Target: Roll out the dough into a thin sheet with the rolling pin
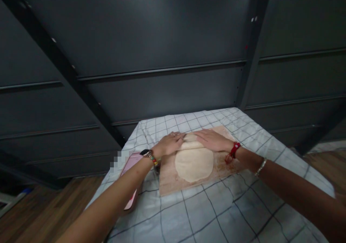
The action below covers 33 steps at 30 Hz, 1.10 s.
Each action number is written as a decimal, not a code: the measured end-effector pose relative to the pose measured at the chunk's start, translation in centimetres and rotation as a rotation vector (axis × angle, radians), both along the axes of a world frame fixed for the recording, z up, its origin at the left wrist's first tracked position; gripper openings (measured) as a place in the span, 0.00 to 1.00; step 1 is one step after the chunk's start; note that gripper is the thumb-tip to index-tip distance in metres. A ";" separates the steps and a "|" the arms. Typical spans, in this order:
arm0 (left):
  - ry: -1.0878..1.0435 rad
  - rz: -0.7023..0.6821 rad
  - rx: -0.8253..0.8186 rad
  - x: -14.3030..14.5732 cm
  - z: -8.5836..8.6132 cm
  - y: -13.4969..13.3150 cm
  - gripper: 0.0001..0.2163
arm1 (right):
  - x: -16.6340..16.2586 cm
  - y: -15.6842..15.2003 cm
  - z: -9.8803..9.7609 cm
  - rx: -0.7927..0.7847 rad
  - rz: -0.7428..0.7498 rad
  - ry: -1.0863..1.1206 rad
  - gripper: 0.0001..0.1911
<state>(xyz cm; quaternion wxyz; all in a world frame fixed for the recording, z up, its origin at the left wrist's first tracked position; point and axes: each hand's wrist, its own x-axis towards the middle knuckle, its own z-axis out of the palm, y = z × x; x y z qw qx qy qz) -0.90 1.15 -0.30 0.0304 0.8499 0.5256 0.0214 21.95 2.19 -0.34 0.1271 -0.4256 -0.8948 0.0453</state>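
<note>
A pale rolling pin (191, 142) lies across the far part of a round, flat sheet of dough (194, 165). Over its left end rests my left hand (171, 142), palm down, with the fingers stretched out. My right hand (212, 139) lies flat across the right end in the same way, its fingers pointing inward. Both hands touch the pin without wrapping round it, and they hide its ends. Beneath the dough is a floured wooden board (169, 183).
The board sits on a table with a white checked cloth (186, 214). A pink phone (131, 199) lies left of the board, partly behind my left forearm. Dark metal panels (162, 95) stand behind the table. Wooden floor (67, 199) shows on both sides.
</note>
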 end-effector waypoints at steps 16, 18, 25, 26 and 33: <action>0.005 0.103 0.070 0.7 0.1 -0.6 0.22 | -0.2 0.0 -0.3 0.110 0.038 -0.050 0.21; -0.008 0.194 0.097 0.8 -0.4 -0.9 0.22 | 0.0 -0.7 -0.5 0.187 0.037 -0.046 0.23; 0.000 0.185 0.091 1.3 0.0 -1.7 0.23 | 0.0 -1.2 -0.7 0.244 -0.070 -0.028 0.24; 0.004 0.189 0.090 1.4 0.2 -2.0 0.23 | 0.1 -1.2 -0.7 0.246 -0.060 -0.040 0.24; 0.026 0.245 0.063 1.6 0.4 -2.1 0.23 | 0.6 -1.0 -0.7 0.242 0.138 -0.105 0.24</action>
